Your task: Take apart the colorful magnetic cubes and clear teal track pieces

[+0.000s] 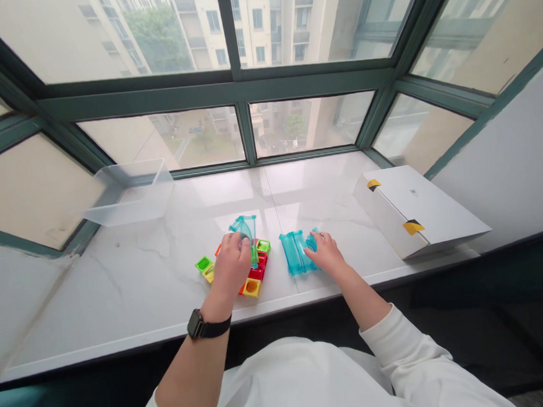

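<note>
My left hand [231,261], with a black watch on its wrist, is closed on a clear teal plastic track piece [249,225] that it holds above a group of coloured blocks. Red blocks [259,267], a yellow block [251,288] and green blocks [263,246] show around and under that hand; part of the group is hidden by it. To the right, more teal track pieces [294,253] lie side by side on the white sill. My right hand [325,253] has its fingers curled on the rightmost teal piece [311,241], which its fingers partly cover.
An empty-looking clear plastic bin [132,204] stands at the back left of the marble-patterned sill [142,281]. At the right lies a white box [425,211] with yellow-and-black tabs. Green-framed windows [245,92] enclose the sill behind, and its front edge is close to my body.
</note>
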Demonstrator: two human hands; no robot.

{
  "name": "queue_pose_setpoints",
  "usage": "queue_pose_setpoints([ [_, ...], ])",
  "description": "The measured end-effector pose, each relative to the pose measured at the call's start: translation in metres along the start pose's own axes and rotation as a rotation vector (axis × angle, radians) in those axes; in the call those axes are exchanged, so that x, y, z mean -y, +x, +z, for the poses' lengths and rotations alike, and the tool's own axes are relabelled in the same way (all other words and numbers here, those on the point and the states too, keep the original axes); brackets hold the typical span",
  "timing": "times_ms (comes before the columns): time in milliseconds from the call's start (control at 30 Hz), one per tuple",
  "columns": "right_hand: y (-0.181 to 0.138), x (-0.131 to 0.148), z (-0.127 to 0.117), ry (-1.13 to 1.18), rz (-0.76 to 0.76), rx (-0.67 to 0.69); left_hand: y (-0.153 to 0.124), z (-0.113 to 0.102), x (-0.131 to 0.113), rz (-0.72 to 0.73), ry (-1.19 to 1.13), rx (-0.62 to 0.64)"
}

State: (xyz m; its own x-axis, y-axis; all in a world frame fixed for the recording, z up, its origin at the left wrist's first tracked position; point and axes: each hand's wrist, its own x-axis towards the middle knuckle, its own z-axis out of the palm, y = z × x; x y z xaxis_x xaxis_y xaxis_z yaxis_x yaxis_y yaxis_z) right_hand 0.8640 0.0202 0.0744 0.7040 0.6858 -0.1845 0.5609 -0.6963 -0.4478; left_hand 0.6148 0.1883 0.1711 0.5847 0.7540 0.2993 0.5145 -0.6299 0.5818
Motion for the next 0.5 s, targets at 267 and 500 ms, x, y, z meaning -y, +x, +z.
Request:
queue_pose_setpoints([
  [267, -0.001, 0.008, -0.011, -0.096, 0.026, -0.069, -0.025, -0.048, 0.093, -0.35, 0.172, 0.061],
  [500, -0.011, 0.042, -0.002, -0.149, -0.158, -0.13, -0.035, -0.028, 0.12, -0.271, 0.234, 0.126],
])
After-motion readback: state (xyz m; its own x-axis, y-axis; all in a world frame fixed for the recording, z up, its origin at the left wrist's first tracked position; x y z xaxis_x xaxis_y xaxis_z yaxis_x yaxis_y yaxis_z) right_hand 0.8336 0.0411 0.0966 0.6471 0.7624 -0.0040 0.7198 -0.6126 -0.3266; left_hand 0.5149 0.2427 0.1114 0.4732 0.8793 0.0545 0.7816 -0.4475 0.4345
